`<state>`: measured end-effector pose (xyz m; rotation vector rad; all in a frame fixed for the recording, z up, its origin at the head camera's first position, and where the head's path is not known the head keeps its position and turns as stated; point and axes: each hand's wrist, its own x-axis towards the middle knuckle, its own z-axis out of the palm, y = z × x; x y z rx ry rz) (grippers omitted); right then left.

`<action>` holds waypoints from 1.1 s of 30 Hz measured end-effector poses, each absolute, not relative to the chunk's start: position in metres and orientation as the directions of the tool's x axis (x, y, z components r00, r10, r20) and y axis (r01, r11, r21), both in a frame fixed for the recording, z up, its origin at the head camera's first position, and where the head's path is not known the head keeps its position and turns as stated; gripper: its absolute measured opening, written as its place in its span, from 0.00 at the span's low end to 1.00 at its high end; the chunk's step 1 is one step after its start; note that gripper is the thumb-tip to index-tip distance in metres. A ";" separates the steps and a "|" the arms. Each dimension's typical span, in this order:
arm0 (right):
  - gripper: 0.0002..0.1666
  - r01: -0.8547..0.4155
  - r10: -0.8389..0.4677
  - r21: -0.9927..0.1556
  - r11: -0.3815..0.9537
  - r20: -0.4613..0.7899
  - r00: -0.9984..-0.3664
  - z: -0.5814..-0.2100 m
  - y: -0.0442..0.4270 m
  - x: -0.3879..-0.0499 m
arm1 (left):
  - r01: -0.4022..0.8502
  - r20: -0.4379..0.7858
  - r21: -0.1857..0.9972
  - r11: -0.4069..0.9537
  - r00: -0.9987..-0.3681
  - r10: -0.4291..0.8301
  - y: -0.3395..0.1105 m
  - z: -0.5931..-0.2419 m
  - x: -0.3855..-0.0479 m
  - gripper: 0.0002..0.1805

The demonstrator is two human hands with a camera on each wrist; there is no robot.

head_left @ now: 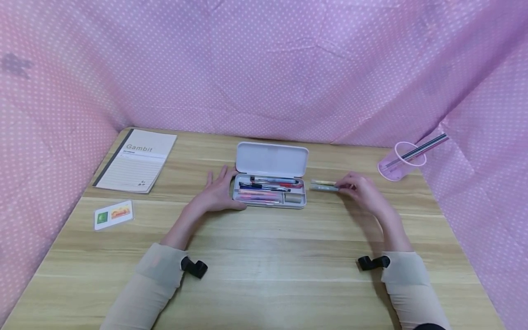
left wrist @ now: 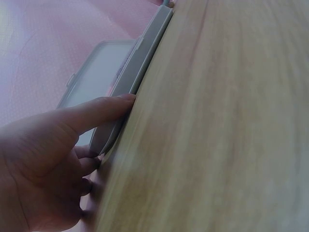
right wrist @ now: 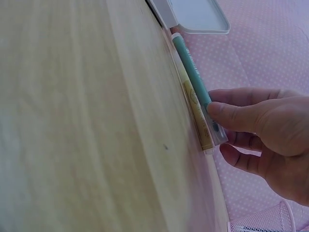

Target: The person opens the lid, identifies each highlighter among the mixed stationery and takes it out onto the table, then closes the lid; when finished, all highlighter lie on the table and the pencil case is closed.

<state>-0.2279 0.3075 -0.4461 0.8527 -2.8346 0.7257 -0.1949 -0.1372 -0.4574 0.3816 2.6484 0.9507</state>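
Observation:
A white pencil case (head_left: 272,205) lies with its lid (head_left: 272,158) raised. Inside are several pens (head_left: 270,187), some pink pens (head_left: 257,196) and a small greyish block (head_left: 293,198) in the front right compartment. My left hand (head_left: 216,192) grips the case's left end, thumb (left wrist: 108,110) against the front wall and other fingers round the end. To the right of the case, my right hand (head_left: 363,191) pinches a teal marker (right wrist: 192,70) between thumb and index finger. A yellow marker (right wrist: 197,116) lies alongside the teal one, close to the tabletop.
A pink mesh pen cup (head_left: 389,169) at the back right holds several dark, slim sticks (head_left: 425,147). On the left lie a notebook (head_left: 138,162) and a small white card (head_left: 113,214) with green and orange pictures. Pink dotted cloth (head_left: 264,82) surrounds the wooden table (head_left: 272,266).

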 end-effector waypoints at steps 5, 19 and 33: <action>0.12 -0.533 -0.495 -0.401 0.745 0.204 -0.845 -0.447 0.307 -0.227 | 0.151 -0.186 0.651 0.744 -0.919 0.348 -0.137 -0.459 -0.195 0.59; 0.11 -0.497 -0.481 -0.410 0.765 0.150 -0.864 -0.444 0.304 -0.225 | 0.142 -0.199 0.638 0.757 -0.919 0.340 -0.136 -0.458 -0.195 0.59; 0.10 -0.481 -0.475 -0.401 0.780 0.124 -0.871 -0.444 0.300 -0.226 | 0.143 -0.197 0.644 0.752 -0.918 0.344 -0.137 -0.459 -0.195 0.59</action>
